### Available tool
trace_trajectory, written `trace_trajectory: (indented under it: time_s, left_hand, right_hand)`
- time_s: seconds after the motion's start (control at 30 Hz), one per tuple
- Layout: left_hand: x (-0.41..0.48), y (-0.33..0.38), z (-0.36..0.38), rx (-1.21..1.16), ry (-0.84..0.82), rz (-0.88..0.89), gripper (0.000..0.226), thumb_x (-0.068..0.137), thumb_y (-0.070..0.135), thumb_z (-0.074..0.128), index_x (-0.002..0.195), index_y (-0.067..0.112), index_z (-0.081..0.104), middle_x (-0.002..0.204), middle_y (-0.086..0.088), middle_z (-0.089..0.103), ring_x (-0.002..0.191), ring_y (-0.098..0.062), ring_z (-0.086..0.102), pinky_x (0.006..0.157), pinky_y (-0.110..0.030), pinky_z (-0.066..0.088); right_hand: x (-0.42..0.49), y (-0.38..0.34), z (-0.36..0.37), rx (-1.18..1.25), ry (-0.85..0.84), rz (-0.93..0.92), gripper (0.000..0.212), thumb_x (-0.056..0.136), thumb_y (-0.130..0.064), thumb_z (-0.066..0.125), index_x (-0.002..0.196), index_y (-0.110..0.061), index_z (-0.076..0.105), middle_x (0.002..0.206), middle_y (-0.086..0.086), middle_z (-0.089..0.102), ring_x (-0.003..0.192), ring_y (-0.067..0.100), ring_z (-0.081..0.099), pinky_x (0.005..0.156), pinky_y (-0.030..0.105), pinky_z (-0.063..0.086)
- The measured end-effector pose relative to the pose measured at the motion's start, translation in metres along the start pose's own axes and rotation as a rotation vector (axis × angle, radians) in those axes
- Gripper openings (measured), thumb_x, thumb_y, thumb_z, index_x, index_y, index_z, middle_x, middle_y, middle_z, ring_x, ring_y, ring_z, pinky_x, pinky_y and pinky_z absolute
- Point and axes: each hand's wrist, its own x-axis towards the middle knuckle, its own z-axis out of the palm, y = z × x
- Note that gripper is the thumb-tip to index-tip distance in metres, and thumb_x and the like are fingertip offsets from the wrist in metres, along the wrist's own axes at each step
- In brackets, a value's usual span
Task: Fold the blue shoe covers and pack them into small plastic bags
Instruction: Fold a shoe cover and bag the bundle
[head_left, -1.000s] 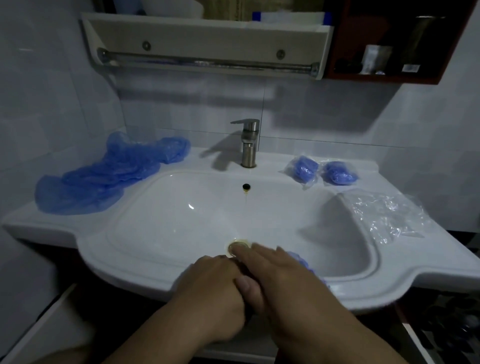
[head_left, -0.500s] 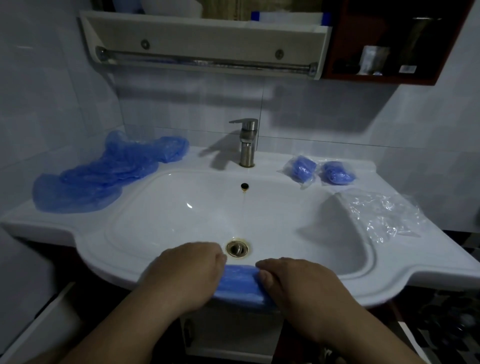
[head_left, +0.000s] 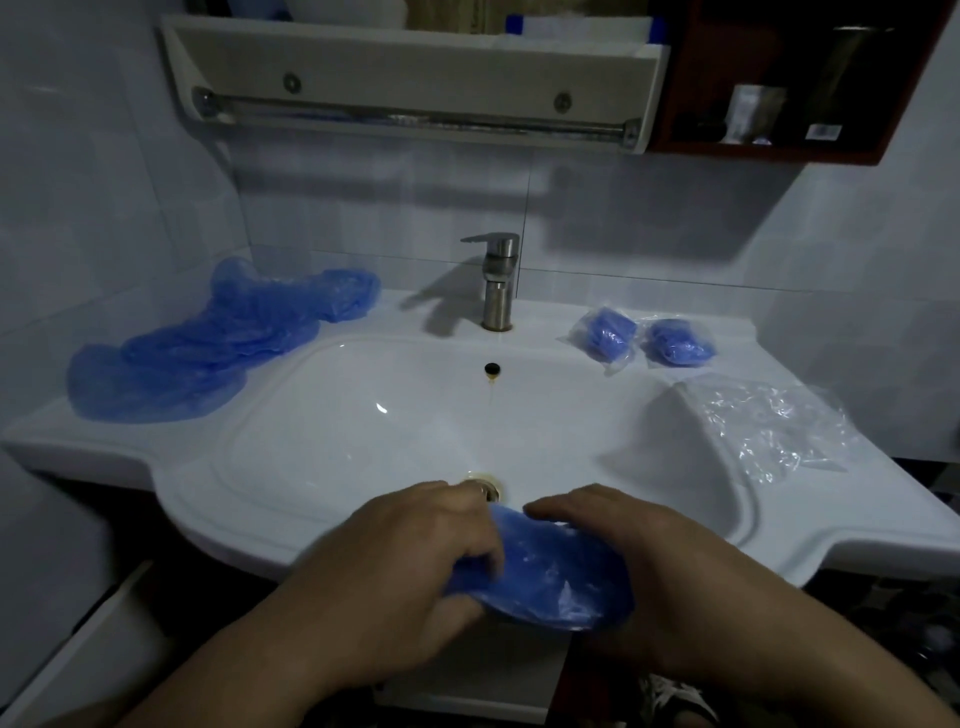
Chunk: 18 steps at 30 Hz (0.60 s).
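Over the front rim of the white sink (head_left: 218, 499) both hands hold one folded blue shoe cover (head_left: 550, 571). My left hand (head_left: 415, 561) grips its left end with curled fingers. My right hand (head_left: 639, 566) curls round its right side. A pile of loose blue shoe covers (head_left: 208, 348) lies on the counter at the left. Two packed small bags (head_left: 605, 338) (head_left: 678, 345), each with a blue bundle inside, sit at the back right. Empty clear plastic bags (head_left: 769, 431) lie in a heap on the right counter.
A steel tap (head_left: 496, 280) stands behind the basin, whose drain (head_left: 485, 483) is just beyond my fingers. A shelf with a towel rail (head_left: 410, 117) hangs on the tiled wall, and a dark red cabinet (head_left: 789, 83) is at the upper right.
My hands, pressed together a second ago, have parted, and the blue shoe cover now shows between them, wider and lifted slightly toward me.
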Motion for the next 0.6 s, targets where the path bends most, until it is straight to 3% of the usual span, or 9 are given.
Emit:
trace_trajectory:
  time_s: [0.1,0.23,0.37,0.47,0.6]
  left_hand:
    - [-0.001,0.003,-0.005,-0.045,0.022,-0.024,0.018,0.072,0.047,0.05,0.087,0.04,0.058,0.083,0.027,0.055,0.082,0.006,0.055,0.074,-0.018,0.047]
    - [-0.001,0.009,-0.011,-0.061,0.019,-0.046,0.007,0.076,0.048,0.051,0.078,0.042,0.053,0.08,0.023,0.059,0.078,0.002,0.058,0.071,-0.021,0.047]
    - [-0.002,0.008,-0.017,-0.156,0.017,-0.172,0.007,0.084,0.035,0.068,0.08,0.038,0.062,0.079,0.021,0.067,0.078,0.0,0.064,0.07,-0.02,0.049]
    - [-0.001,0.006,-0.024,-0.241,0.01,-0.279,0.009,0.085,0.03,0.071,0.079,0.036,0.069,0.077,0.02,0.07,0.075,-0.001,0.066,0.069,-0.019,0.05]
    - [0.001,0.003,-0.025,-0.345,0.025,-0.476,0.002,0.091,0.033,0.066,0.091,0.032,0.068,0.071,0.01,0.075,0.067,-0.008,0.07,0.071,-0.028,0.055]
  right_hand:
    - [-0.001,0.001,-0.004,-0.026,0.082,-0.025,0.054,0.071,-0.039,0.075,0.116,-0.052,0.048,0.119,-0.027,0.055,0.108,-0.008,0.054,0.087,0.014,0.046]
    - [-0.004,0.004,-0.01,-0.08,0.095,-0.055,0.028,0.074,-0.04,0.071,0.101,-0.039,0.068,0.123,-0.029,0.048,0.108,-0.004,0.053,0.084,0.015,0.049]
    - [-0.004,0.004,-0.01,-0.023,0.054,-0.06,0.003,0.079,-0.032,0.067,0.079,-0.03,0.065,0.091,-0.016,0.056,0.083,0.005,0.058,0.07,0.022,0.048]
    - [-0.002,0.003,-0.01,0.089,0.027,0.045,0.01,0.083,-0.033,0.064,0.073,-0.032,0.062,0.076,-0.013,0.062,0.072,0.006,0.061,0.067,0.024,0.048]
    - [0.006,0.003,-0.005,0.15,0.099,0.207,0.014,0.09,-0.027,0.064,0.081,-0.036,0.069,0.079,-0.011,0.071,0.075,0.001,0.065,0.071,0.021,0.051]
